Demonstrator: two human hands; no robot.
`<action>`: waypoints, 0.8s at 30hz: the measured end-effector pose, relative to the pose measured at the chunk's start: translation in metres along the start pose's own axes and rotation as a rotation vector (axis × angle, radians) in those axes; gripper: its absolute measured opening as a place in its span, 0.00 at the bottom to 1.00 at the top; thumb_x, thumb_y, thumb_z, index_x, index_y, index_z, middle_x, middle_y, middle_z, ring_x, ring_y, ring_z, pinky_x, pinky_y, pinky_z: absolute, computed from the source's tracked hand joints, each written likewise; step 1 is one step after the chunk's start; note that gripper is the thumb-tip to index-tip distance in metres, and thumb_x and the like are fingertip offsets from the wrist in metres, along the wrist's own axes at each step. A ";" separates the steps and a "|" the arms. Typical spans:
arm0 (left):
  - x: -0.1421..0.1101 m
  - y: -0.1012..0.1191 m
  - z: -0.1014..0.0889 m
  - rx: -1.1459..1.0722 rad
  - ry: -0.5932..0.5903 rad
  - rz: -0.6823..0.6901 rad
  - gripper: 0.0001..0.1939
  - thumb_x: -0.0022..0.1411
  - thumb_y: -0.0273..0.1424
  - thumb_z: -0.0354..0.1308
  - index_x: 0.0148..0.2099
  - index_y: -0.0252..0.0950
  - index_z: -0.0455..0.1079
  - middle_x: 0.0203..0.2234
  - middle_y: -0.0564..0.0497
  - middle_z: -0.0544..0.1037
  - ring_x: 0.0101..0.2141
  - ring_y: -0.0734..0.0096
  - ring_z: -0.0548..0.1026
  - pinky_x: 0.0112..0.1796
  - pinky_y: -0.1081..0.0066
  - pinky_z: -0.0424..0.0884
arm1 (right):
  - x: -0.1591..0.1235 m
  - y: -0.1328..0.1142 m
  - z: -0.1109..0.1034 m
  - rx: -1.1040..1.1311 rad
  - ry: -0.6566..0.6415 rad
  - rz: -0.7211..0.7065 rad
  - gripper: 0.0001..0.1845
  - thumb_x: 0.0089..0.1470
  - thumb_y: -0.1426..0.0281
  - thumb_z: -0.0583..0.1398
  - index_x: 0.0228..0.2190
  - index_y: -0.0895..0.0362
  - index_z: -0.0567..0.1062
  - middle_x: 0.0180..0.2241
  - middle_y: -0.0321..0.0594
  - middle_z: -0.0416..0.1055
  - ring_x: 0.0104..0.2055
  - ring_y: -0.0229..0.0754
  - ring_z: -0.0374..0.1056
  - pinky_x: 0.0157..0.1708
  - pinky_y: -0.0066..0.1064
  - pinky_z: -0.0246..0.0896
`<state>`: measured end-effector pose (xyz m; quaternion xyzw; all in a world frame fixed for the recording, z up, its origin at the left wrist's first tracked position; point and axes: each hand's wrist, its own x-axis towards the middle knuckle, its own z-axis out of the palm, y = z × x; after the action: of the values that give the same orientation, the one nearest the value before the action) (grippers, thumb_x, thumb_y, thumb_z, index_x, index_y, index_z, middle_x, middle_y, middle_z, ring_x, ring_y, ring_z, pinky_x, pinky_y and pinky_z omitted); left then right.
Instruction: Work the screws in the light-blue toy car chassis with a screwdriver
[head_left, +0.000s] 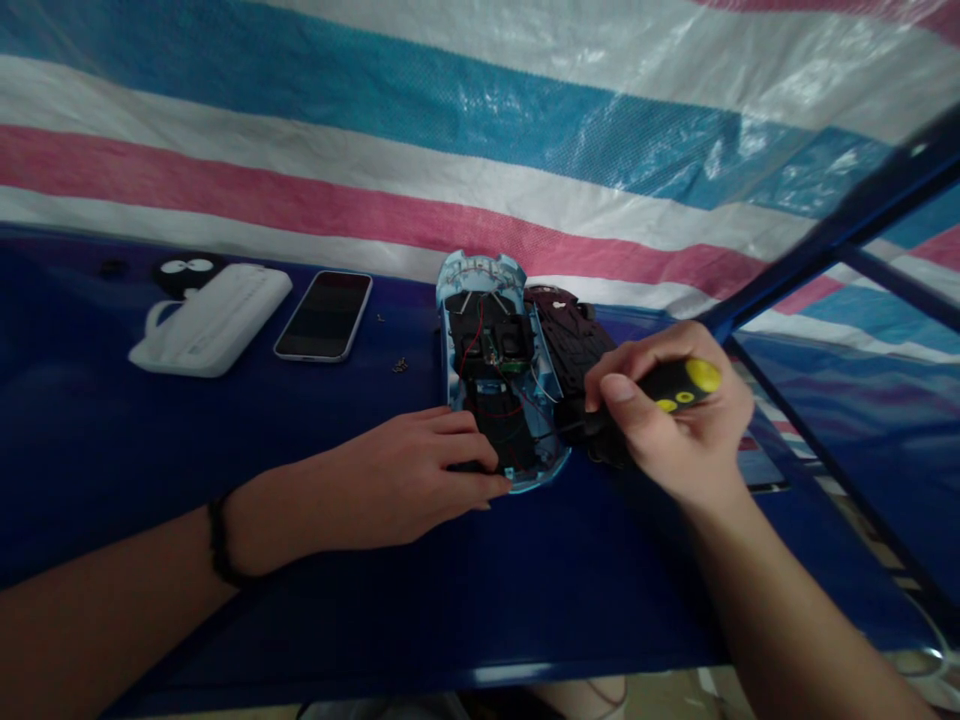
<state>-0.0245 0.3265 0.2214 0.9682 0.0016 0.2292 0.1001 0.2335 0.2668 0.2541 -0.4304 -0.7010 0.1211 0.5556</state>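
A light blue toy car shell (480, 275) lies upside down on the blue table (465, 600), its black boards and red wires exposed. A dark chassis piece (566, 335) rests against its right side. My left hand (420, 480) lies on the near left edge of the shell, fingers flat and pressing on it. My right hand (675, 420) is closed around a black and yellow screwdriver (679, 385), whose tip points left toward the near end of the shell.
A smartphone (324, 315) lies face up at the back left, beside a white power bank (214, 320) and a small black item with white eyes (187, 270). Loose screws (400, 366) sit near the phone. A blue metal frame (825, 240) rises on the right; striped tarp hangs behind.
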 end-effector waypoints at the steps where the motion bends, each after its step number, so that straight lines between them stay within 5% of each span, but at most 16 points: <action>1: 0.000 0.000 0.000 -0.007 0.010 0.005 0.10 0.73 0.22 0.60 0.53 0.35 0.78 0.43 0.46 0.82 0.44 0.64 0.78 0.50 0.65 0.76 | -0.001 0.000 0.000 0.003 -0.015 -0.001 0.09 0.63 0.67 0.67 0.34 0.50 0.71 0.30 0.33 0.75 0.27 0.39 0.70 0.29 0.36 0.64; 7: 0.000 0.000 0.001 -0.003 0.025 0.000 0.09 0.72 0.23 0.61 0.52 0.35 0.79 0.43 0.46 0.82 0.45 0.64 0.78 0.51 0.66 0.77 | 0.000 -0.007 0.001 0.024 -0.106 0.033 0.09 0.62 0.68 0.68 0.35 0.51 0.71 0.29 0.33 0.74 0.28 0.39 0.70 0.28 0.34 0.63; 15: 0.001 -0.001 0.001 -0.022 0.022 0.011 0.10 0.72 0.23 0.62 0.53 0.34 0.78 0.44 0.46 0.82 0.47 0.63 0.78 0.54 0.66 0.76 | 0.004 -0.009 0.014 0.434 -0.178 0.162 0.12 0.65 0.70 0.66 0.41 0.50 0.66 0.36 0.34 0.77 0.25 0.34 0.68 0.24 0.29 0.63; 18: 0.001 0.000 0.000 -0.010 0.018 0.008 0.10 0.71 0.23 0.63 0.52 0.35 0.79 0.43 0.46 0.82 0.46 0.64 0.79 0.52 0.67 0.77 | 0.001 -0.005 0.017 0.437 -0.135 0.173 0.15 0.64 0.65 0.68 0.45 0.49 0.68 0.33 0.33 0.74 0.24 0.34 0.64 0.22 0.27 0.58; 24: -0.001 -0.002 0.001 0.002 0.010 0.006 0.13 0.70 0.23 0.63 0.55 0.36 0.78 0.44 0.46 0.81 0.44 0.64 0.79 0.51 0.66 0.77 | 0.009 -0.014 0.014 0.506 -0.181 0.273 0.23 0.67 0.44 0.58 0.46 0.50 0.72 0.29 0.37 0.72 0.26 0.39 0.66 0.26 0.33 0.65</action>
<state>-0.0248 0.3278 0.2197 0.9672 -0.0007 0.2343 0.0982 0.2147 0.2691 0.2648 -0.3559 -0.6309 0.4033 0.5592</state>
